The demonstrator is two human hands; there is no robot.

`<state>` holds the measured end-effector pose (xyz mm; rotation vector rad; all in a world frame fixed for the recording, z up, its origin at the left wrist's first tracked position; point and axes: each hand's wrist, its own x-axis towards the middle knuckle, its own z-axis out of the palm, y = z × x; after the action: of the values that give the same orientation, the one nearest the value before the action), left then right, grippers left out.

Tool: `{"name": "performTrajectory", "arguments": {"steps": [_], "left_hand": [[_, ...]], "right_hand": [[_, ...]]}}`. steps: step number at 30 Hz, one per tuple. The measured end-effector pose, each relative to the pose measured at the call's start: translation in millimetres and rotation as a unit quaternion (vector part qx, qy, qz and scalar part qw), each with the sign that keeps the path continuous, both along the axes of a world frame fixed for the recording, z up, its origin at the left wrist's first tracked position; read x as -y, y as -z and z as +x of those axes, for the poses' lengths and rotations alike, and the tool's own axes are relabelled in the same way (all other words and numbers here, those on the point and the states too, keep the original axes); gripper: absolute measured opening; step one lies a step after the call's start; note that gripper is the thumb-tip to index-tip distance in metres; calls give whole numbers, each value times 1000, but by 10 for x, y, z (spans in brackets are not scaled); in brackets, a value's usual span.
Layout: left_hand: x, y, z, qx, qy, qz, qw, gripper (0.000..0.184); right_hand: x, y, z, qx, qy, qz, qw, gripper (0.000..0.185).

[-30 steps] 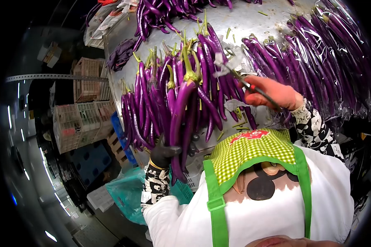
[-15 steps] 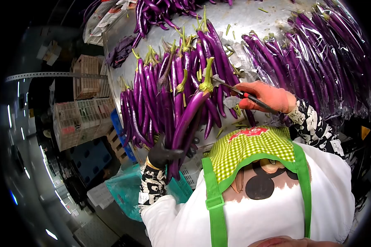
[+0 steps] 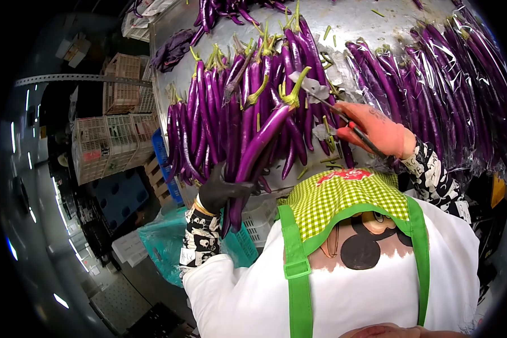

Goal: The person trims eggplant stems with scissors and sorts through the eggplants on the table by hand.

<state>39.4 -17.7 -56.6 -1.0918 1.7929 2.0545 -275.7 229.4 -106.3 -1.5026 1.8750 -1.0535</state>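
My left hand (image 3: 219,190), in a black glove, is wrapped round the lower part of a few long purple eggplants (image 3: 263,139). The green stem of the front one points up and right. My right hand (image 3: 374,130), in an orange-pink glove, grips a slim cutting tool (image 3: 361,136) with a red and black handle. Its blade reaches toward that stem, with a pale scrap of film or paper (image 3: 312,86) around it. Whether blade and stem touch is unclear. Behind my left hand, loose eggplants (image 3: 205,110) lie side by side on the metal table (image 3: 355,22).
Eggplants wrapped in clear film (image 3: 434,84) lie on the right. More loose ones (image 3: 208,14) are at the far edge, near a dark purple cloth (image 3: 173,50). Cut stem pieces are scattered about. Plastic crates (image 3: 110,146) and a teal bag (image 3: 166,248) are at the left.
The held eggplants have swung so that the stem end moved right, toward the tool. The whole view has shifted slightly. Both hands keep their hold.
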Motion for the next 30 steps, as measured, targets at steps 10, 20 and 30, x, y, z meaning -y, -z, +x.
{"name": "performTrajectory", "arguments": {"steps": [10,20,30], "left_hand": [[-107,-108,-131,26,39,-44,998,60],[-163,-58,-217,-43,77,-84,993,59],[-148,33,-221,-34,80,-155,984,57]], "right_hand": [[147,-166,26,51,-33,101,993,42],[65,-48,127,41,-5,89,995,31],[0,-290,208,283,-66,173,941,39]]}}
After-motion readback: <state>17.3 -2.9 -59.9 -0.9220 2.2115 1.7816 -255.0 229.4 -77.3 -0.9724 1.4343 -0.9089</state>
